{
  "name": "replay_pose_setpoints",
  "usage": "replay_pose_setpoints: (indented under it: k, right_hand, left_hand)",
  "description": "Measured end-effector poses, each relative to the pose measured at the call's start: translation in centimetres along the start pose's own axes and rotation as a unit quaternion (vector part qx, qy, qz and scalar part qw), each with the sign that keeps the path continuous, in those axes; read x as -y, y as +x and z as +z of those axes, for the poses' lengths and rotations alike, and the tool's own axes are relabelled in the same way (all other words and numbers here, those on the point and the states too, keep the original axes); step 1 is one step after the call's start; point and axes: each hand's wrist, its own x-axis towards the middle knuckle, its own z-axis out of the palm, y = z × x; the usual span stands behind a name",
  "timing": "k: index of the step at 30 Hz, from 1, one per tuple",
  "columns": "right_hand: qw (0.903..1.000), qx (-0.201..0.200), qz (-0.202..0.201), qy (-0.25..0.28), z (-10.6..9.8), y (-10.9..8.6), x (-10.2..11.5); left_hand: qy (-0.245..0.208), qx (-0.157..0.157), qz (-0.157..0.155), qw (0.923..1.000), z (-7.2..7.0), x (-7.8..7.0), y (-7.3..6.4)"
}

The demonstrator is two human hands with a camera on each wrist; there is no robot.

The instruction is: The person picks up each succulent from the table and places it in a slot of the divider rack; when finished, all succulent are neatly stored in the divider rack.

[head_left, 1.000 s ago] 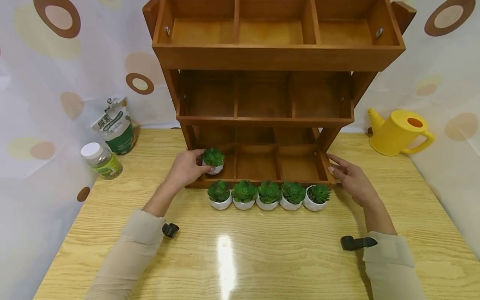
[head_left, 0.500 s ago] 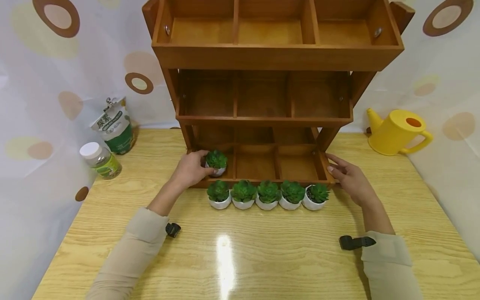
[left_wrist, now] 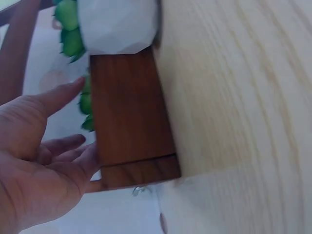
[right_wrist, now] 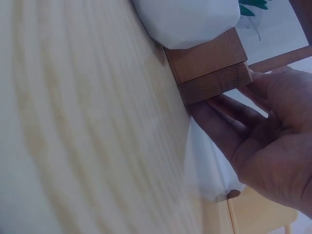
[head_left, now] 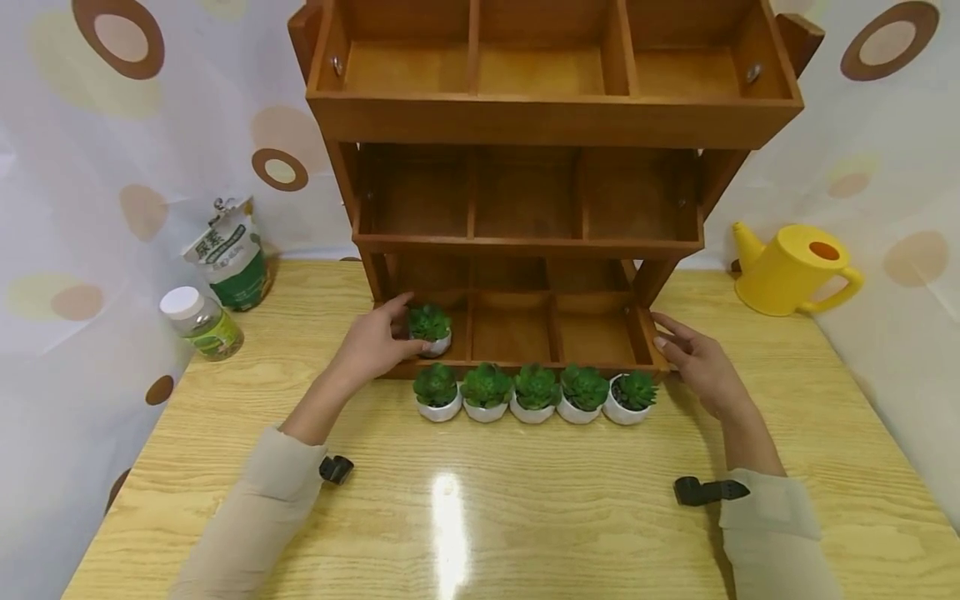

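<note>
A small succulent in a white pot (head_left: 431, 325) stands in the left compartment of the bottom tier of a brown wooden shelf (head_left: 555, 123). My left hand (head_left: 367, 346) is around its left side, thumb in front and fingers behind, spread apart. In the left wrist view, the plant's leaves (left_wrist: 86, 105) show between thumb and fingers; the shelf's front board hides the pot. My right hand (head_left: 705, 362) rests its thumb and fingertips against the outer right side of the bottom tier. The right wrist view shows these fingers (right_wrist: 219, 119) fairly straight along the wooden end.
Several potted succulents (head_left: 535, 393) stand in a row on the wooden table (head_left: 570, 517), before the shelf. A yellow watering can (head_left: 795, 271) is at the back right. A clipped green-and-white bag (head_left: 234, 262) and a white-lidded jar (head_left: 202, 323) stand at the back left.
My left hand moved the potted succulent slightly right inside the compartment, then its thumb and fingers spread and drew a little left. My right hand stays at the shelf's side.
</note>
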Motion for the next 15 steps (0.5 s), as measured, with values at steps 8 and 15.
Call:
replay_pose_setpoints:
  k: [8,15]
  right_hand:
    - [1.0000,0.002,0.004,-0.001,0.3,0.2,0.2]
    - [1.0000,-0.005,0.000,-0.008,0.5,0.1,0.3]
  left_hand:
    - [-0.057,-0.016,0.026,0.9979,-1.2,0.3,-3.3]
    - [-0.056,-0.008,0.030,0.9979,-1.4,0.2,-5.8]
